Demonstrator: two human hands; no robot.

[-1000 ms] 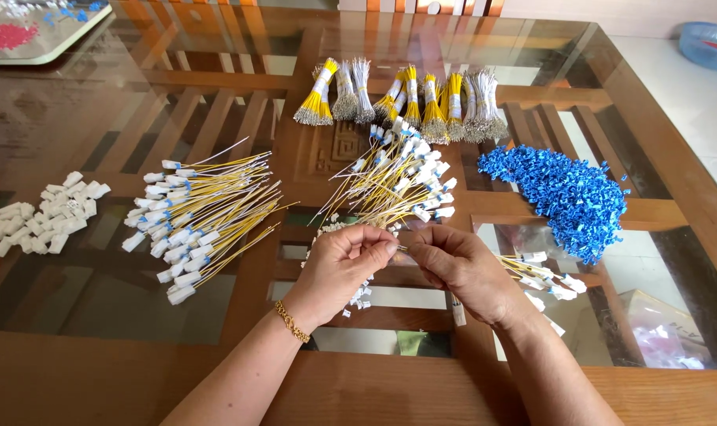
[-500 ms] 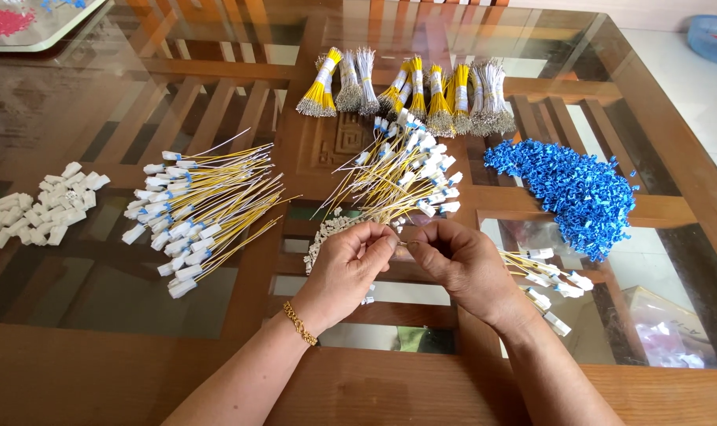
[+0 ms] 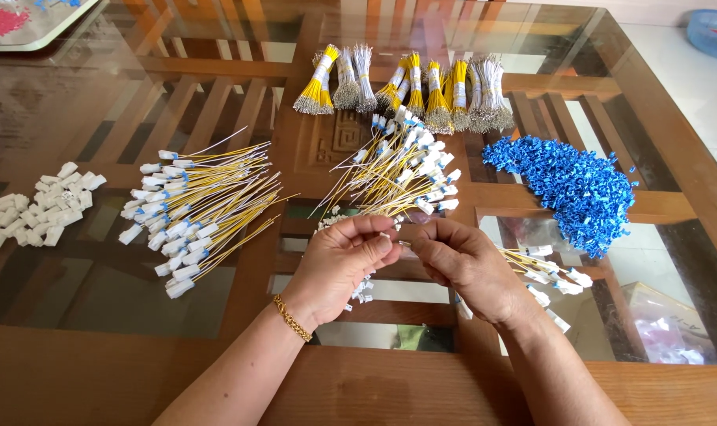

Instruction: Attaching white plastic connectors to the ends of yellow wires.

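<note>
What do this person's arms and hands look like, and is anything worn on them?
Both forearms are bare, with no sleeves in view and no gloves. The left hand has a thin gold-coloured chain bracelet of small links around the wrist. The right hand shows no bracelet or watch. No rings can be made out on the fingers. Fingernails look short and unpainted.

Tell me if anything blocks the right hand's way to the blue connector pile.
Nothing visible does. The right hand sits left of the blue connector pile, with bare glass tabletop between; finished wires lie lower, off that path.
</note>
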